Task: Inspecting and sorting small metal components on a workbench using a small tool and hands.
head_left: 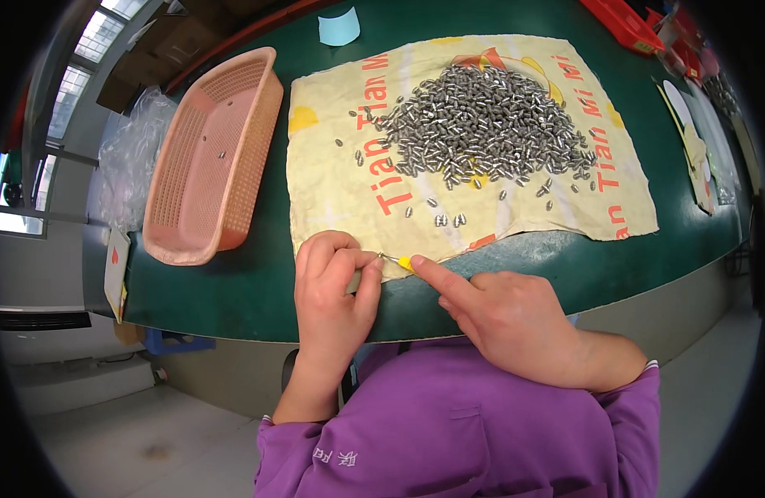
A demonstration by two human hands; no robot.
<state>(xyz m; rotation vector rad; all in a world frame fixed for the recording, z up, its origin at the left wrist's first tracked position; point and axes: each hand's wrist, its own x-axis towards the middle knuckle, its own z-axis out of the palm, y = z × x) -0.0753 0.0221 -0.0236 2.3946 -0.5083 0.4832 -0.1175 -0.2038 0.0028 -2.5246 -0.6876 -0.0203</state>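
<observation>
Near the front edge of the cloth, my left hand (337, 278) pinches a small metal part (381, 256) between thumb and forefinger. My right hand (507, 311) is closed around a small tool with a yellow handle (406, 263), its forefinger stretched along it. The tool's thin metal shaft points left and meets the part at my left fingertips. Most of the handle is hidden in my right hand. Beyond both hands, a large heap of small ribbed metal parts (482, 120) lies on the cream printed cloth (324, 183), with several loose ones nearer me.
A pink plastic basket (262, 158) with a few small parts inside stands to the left, beside a clear plastic bag (138, 158). Light blue paper (339, 27) lies at the back of the green table (258, 286). A red tray (623, 26) is at the far right.
</observation>
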